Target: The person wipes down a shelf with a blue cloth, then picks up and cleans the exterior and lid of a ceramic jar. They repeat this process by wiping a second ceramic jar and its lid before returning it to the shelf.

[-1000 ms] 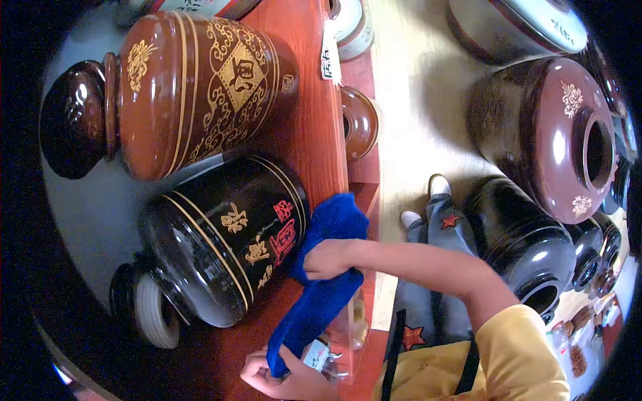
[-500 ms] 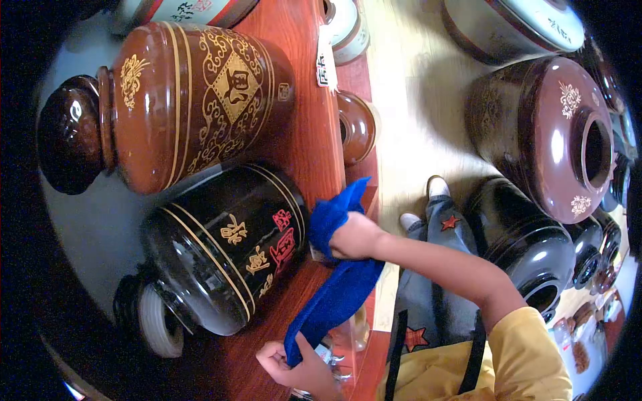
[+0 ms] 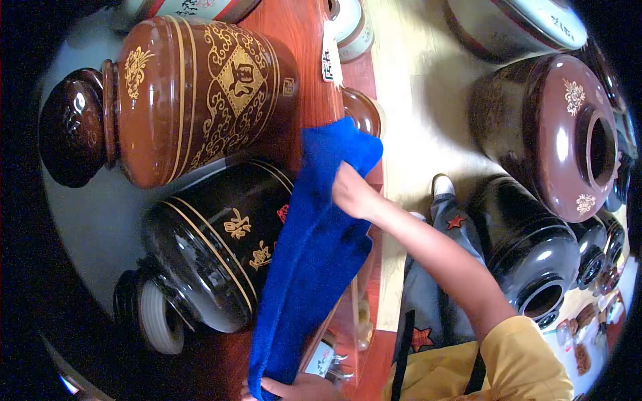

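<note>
A blue cloth [image 3: 304,267] hangs lengthwise between my two hands, folded along its length, its upper end spread over the red wooden table's edge. My right hand [image 3: 354,194] is closed on the cloth near that upper end. My left hand [image 3: 294,387], partly cut off by the bottom of the view, pinches its lower end. Behind the cloth stands a glossy black jar [image 3: 200,267] with gold bands and characters; the cloth hides the jar's base and most of its red lettering. Beside it is a brown jar [image 3: 154,100] with gold ornament and a dark lid.
The red wooden tabletop [image 3: 297,33] bears the jars, with a white label card [image 3: 328,60] at its edge. Smaller pots, such as a brown one [image 3: 361,110], sit lower down. Across the pale floor [image 3: 414,87] stand a large purple-brown jar [image 3: 535,134] and several black jars [image 3: 528,247].
The cloth, bunched in my right hand before, is now opened out and stretched longer. My left hand has moved down with its end; my right hand has moved slightly up.
</note>
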The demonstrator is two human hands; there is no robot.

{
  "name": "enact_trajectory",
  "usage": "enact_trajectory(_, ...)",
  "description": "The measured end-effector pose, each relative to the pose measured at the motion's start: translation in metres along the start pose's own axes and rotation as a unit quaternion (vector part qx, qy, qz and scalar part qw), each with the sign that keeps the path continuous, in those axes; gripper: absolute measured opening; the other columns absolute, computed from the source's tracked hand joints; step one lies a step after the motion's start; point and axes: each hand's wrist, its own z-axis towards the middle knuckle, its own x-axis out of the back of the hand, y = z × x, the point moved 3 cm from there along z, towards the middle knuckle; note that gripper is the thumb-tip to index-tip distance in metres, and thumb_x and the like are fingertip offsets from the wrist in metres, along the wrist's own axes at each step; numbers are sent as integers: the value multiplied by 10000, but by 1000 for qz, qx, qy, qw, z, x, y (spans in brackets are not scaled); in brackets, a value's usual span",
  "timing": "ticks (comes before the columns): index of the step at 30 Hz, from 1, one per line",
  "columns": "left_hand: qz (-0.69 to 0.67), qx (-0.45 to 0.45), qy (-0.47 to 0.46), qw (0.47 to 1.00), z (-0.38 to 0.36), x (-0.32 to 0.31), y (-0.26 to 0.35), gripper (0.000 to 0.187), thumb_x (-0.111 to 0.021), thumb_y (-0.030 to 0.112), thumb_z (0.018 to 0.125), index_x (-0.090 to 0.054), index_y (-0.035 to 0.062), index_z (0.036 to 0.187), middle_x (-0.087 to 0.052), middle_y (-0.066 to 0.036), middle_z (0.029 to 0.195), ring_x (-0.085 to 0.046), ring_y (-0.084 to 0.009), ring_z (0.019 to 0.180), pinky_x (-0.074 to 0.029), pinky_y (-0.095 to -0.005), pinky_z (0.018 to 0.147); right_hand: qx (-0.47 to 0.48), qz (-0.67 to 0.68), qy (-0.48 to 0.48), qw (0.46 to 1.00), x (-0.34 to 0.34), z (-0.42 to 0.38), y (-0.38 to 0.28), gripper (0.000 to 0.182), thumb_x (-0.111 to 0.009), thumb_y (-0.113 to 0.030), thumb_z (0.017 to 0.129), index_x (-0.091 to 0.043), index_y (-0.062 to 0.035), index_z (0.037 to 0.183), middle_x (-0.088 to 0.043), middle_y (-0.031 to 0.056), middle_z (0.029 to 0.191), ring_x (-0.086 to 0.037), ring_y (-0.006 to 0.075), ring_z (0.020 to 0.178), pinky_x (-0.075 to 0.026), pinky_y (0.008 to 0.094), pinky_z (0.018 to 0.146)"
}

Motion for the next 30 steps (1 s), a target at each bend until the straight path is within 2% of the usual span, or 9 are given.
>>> enact_trajectory(3,1,13,-35,999,-3,-1,1,202,-555,137,719,-441,-15,790,-451,-112,788,-465,-198,696,-414,-280,615,-81,282,49,955,-8,31,-34,170,-438,-122,846,-488,21,921,-528,78,843,-447,140,826,-405,299,758)
enact_trajectory(12,-4,57,-146,988,-14,-15,3,191,-528,126,740,-376,18,784,-363,-66,760,-383,-196,722,-343,-323,705,-291,296,-5,910,-45,46,2,337,-435,-241,870,-509,-29,1120,-557,113,1097,-495,186,1018,-370,310,890)
enact_trajectory(16,-10,75,-178,981,-14,-19,8,179,-510,110,746,-361,21,790,-343,-59,760,-361,-194,731,-325,-331,732,-239,444,32,863,-34,19,-15,456,-395,-306,904,-382,-15,1255,-446,71,1220,-402,145,1099,-301,272,959)
enact_trajectory(21,32,114,-240,964,-13,-3,-17,199,-481,149,817,-418,-7,923,-448,-128,897,-440,-249,838,-350,-375,793,-278,353,28,893,-22,-27,-67,396,-391,-257,902,-445,30,1169,-483,98,1168,-427,175,1066,-313,307,956)
enact_trajectory(23,270,-311,-200,889,-26,13,-41,360,-448,247,876,-399,-7,1127,-423,-234,1150,-447,-368,1023,-351,-455,867,-325,300,39,896,-58,-51,-68,373,-310,-204,905,-429,29,1170,-380,163,1259,-337,265,1162,-214,358,1016)
enact_trajectory(24,276,-312,-193,888,-24,13,-41,360,-448,247,876,-399,-7,1127,-423,-234,1150,-447,-368,1023,-351,-455,867,-198,58,-311,928,-43,-38,-101,394,-340,-155,827,-425,32,1164,-391,248,1226,-331,280,1208,-194,346,1038)
enact_trajectory(25,261,-284,-170,907,-23,15,-42,417,-427,282,885,-358,3,1187,-354,-265,1216,-405,-415,1074,-334,-491,890,-88,-41,-343,934,-70,-55,-90,422,-373,-126,753,-462,23,1137,-415,260,1193,-352,334,1181,-216,397,1028)
enact_trajectory(27,255,-257,-138,922,-18,19,-38,475,-406,317,893,-318,13,1247,-286,-296,1283,-363,-462,1125,-318,-528,912,133,-98,-138,977,-74,-53,-117,396,-381,-119,754,-486,15,1112,-447,222,1188,-366,341,1170,-237,442,1010)
enact_trajectory(30,288,-268,-94,915,-10,21,-30,454,-407,297,892,-325,10,1235,-313,-293,1261,-382,-447,1110,-312,-518,920,199,-80,-107,971,-68,-30,-164,397,-414,-140,748,-492,6,1108,-448,200,1196,-376,337,1162,-248,472,995)
